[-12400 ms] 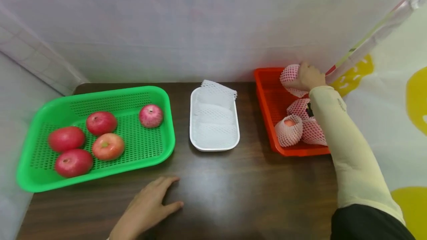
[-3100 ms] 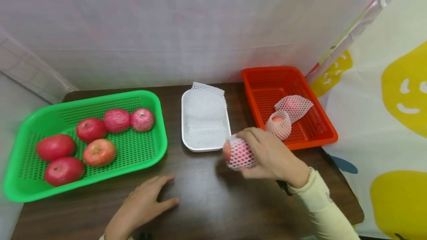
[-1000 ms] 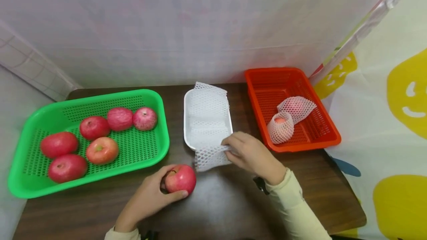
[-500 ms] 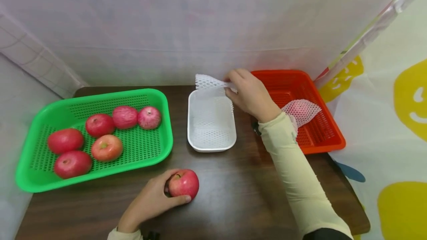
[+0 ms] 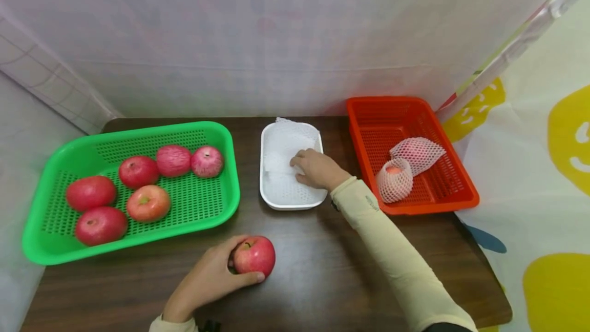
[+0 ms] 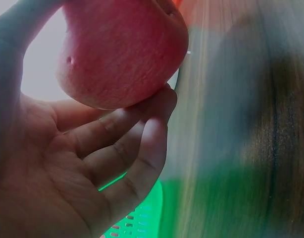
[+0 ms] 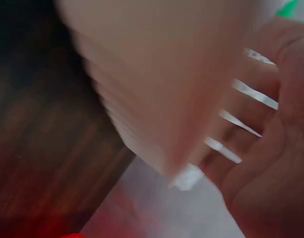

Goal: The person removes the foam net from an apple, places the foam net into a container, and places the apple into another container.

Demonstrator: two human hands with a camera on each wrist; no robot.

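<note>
A person's left hand (image 5: 213,276) grips a red apple (image 5: 255,256) at the near side of a white tray (image 5: 293,207), thumb and fingers curled around the fruit. The right hand (image 5: 318,169), in a cream sleeve (image 5: 392,250), dips into the tray, its fingertips at the white nets (image 5: 287,140); whether they pinch one cannot be told, the close view being blurred. To the tray's left, a green basket (image 5: 234,183) holds six more apples (image 5: 149,204). To its right, a red basket (image 5: 428,209) holds two net-wrapped fruits (image 5: 417,152), touching.
</note>
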